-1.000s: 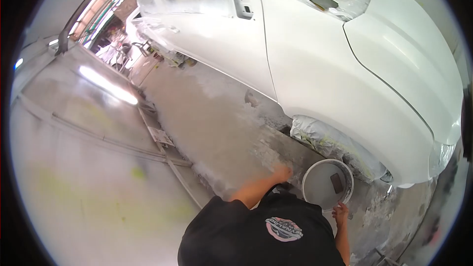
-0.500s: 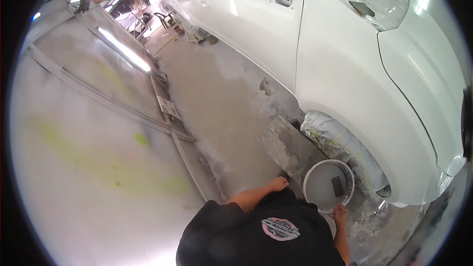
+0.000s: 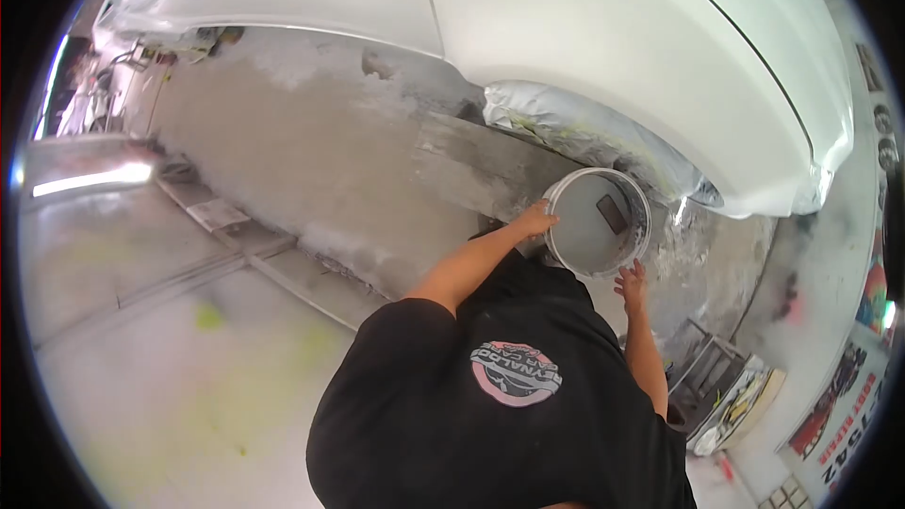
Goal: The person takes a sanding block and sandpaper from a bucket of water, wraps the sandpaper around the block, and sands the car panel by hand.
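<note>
A round white bucket (image 3: 564,259) with greyish contents stands in front of me, near the wrapped wheel. A dark rectangular block (image 3: 613,214) shows inside it, toward the right. My left hand (image 3: 537,219) is closed on the bucket's left rim. Close to the lower right rim is my right hand (image 3: 632,285), its fingers spread and holding nothing; whether a fingertip touches the bucket, I cannot tell.
A white car body (image 3: 603,28) fills the top, its wheel (image 3: 584,123) wrapped in plastic sheeting. Paint-marked panels (image 3: 179,349) are at left. Grey concrete floor (image 3: 311,151) runs alongside the car. A dark-framed object (image 3: 721,386) and a lettered banner (image 3: 839,405) lie to the right.
My view has swung toward the right. My left hand has moved from beside the bucket onto its rim. The fingers of my right hand have spread at the lower right rim.
</note>
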The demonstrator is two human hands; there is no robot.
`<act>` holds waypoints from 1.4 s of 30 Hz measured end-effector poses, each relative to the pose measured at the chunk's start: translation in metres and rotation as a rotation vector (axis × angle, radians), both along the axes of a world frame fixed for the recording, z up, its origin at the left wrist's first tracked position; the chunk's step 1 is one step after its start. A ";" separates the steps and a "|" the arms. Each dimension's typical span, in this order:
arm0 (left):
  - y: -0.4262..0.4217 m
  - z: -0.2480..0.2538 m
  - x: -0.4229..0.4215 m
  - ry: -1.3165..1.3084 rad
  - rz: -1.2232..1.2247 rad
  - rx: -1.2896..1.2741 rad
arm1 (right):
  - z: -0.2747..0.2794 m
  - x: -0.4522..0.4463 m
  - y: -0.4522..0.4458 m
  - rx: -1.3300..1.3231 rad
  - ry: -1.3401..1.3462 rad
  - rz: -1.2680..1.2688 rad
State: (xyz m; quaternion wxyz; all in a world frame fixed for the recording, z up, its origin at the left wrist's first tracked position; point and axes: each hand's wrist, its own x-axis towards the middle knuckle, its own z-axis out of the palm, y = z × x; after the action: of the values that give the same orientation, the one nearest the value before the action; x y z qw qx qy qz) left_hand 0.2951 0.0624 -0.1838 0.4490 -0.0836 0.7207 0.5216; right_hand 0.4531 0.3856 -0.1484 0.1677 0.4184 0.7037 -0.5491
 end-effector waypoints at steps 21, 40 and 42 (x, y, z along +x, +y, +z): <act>0.036 -0.030 -0.003 -0.188 0.269 -0.119 | -0.052 -0.030 0.027 0.023 -0.043 -0.063; -0.065 -0.061 -0.048 -0.164 0.221 -0.062 | -0.047 -0.060 -0.083 -0.126 0.023 -0.217; -0.096 -0.070 -0.064 -0.187 0.146 -0.114 | -0.050 -0.057 -0.113 -0.189 0.098 -0.253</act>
State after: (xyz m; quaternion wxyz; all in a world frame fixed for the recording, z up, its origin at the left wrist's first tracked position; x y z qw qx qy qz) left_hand 0.2315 -0.0332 -0.2533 0.4695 -0.2097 0.6962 0.5009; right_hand 0.3962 0.2731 -0.1983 0.1013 0.4590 0.5978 -0.6493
